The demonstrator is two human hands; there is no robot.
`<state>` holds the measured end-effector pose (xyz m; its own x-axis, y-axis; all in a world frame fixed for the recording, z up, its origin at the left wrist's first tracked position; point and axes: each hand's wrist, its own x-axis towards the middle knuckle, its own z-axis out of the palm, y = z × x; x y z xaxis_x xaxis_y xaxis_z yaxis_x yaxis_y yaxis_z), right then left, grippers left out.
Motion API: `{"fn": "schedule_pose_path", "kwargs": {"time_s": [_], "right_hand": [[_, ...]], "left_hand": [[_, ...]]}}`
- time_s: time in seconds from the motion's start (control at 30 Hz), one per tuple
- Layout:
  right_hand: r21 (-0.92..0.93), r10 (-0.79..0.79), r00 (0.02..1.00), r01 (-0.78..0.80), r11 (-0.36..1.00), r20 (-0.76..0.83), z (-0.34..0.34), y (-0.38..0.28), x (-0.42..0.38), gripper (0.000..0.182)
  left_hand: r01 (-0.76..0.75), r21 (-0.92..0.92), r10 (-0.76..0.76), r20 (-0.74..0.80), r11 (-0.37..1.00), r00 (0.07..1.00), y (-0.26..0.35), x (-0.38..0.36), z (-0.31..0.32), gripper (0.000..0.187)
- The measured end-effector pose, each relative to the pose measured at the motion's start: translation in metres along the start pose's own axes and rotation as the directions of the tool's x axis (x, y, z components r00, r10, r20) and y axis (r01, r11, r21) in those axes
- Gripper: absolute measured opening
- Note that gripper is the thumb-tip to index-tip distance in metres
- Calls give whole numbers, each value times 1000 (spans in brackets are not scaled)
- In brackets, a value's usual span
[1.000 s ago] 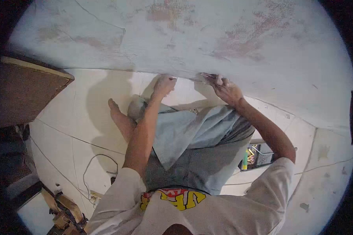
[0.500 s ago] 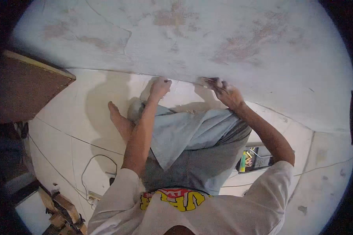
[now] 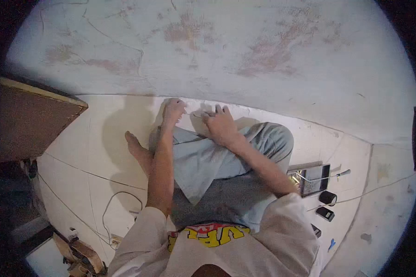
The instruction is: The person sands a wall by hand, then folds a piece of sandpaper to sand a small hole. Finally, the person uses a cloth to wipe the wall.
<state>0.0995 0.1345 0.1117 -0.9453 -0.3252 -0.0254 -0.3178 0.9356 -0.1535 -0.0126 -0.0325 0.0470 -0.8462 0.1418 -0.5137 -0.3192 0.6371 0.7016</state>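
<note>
My left hand [image 3: 174, 111] is on the pale floor [image 3: 92, 120] by the foot of the wall, its fingers curled; what they hold, if anything, is hidden. Just right of it, my right hand [image 3: 222, 127] is over the shin of my grey-blue trousers [image 3: 203, 157], with bent fingers pointing toward the left hand. A thin dark piece [image 3: 198, 115] shows at its fingertips, too small to name. Ahead of both hands rises the whitish wall [image 3: 208, 55] with reddish worn patches.
On the right lies a black tray [image 3: 329, 177] with a bent metal rod [image 3: 321, 179] across it. Beside it are a black cup-like object [image 3: 328, 198] and a small black box [image 3: 326, 213]. A brown board [image 3: 37, 120] juts in from the left. A cable [image 3: 105, 207] runs along the floor.
My right hand has moved left and back from the wall's base, closer to my left hand. The flat dark piece seen in it before no longer shows clearly. More of the tray area is visible.
</note>
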Motion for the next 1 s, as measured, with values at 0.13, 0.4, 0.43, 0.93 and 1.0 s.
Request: {"fn": "schedule_pose_path", "kwargs": {"time_s": [0.13, 0.4, 0.43, 0.93, 1.0], "right_hand": [[709, 385, 923, -254, 658, -27, 34, 7, -14, 38], [441, 207, 878, 6, 897, -433, 50, 5, -17, 44], [474, 225, 881, -2, 881, -415, 49, 6, -18, 45], [839, 527, 850, -304, 452, 24, 37, 16, -18, 45], [815, 579, 804, -423, 396, 136, 17, 12, -21, 40]], "left_hand": [[-39, -191, 59, 103, 981, 993, 27, -31, 12, 41], [-70, -413, 206, 295, 908, 933, 23, -40, 37, 39], [-62, -357, 176, 296, 932, 939, 23, -40, 34, 37], [-261, -131, 285, 229, 956, 931, 7, -39, 27, 41], [-217, -163, 249, 212, 963, 945, 12, -46, 27, 39]]}}
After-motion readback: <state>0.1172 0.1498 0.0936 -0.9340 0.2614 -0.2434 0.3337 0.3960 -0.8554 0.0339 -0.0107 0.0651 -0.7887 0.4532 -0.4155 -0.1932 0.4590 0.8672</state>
